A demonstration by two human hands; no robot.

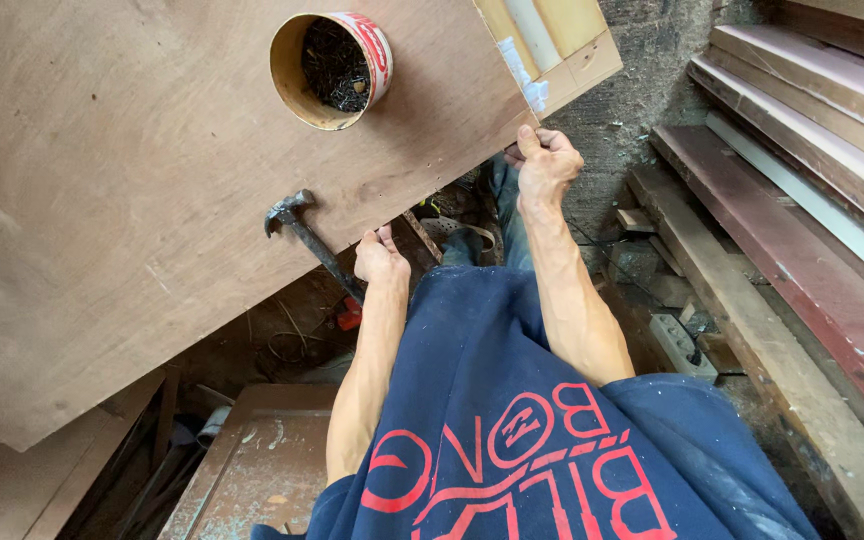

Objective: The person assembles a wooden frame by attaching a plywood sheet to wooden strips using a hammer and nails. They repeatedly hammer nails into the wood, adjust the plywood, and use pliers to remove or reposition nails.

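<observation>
Both of your hands are on the near edge of the big plywood sheet (pixel 132 200). The sheet fills the upper left of the frame. Its long edge slants from the lower left up to the upper right, and that is the way the sheet runs too.

Your left hand (pixel 380 258) sits near the middle of the frame. Its fingers curl over the edge and are clamped on the wood. Your right hand (pixel 544 165) is higher, toward the upper right. Its thumb lies on top and its fingers go under, so it is clamped on the same edge.

It looks like you are at the step of holding and lining up the sheet. The next move would call for a firm, even grip with both hands, so the sheet does not tip.

Watch the 2 loose things on top. A hammer (pixel 304 232) lies on the sheet just beside your left hand. Its head points to the upper left and its handle sticks out past the edge toward the lower right. A round tub of nails (pixel 332 68) stands open near the top middle. If the sheet tilts, they could slide off.

Long boards (pixel 812 200) lie stacked at the right of the frame.
</observation>
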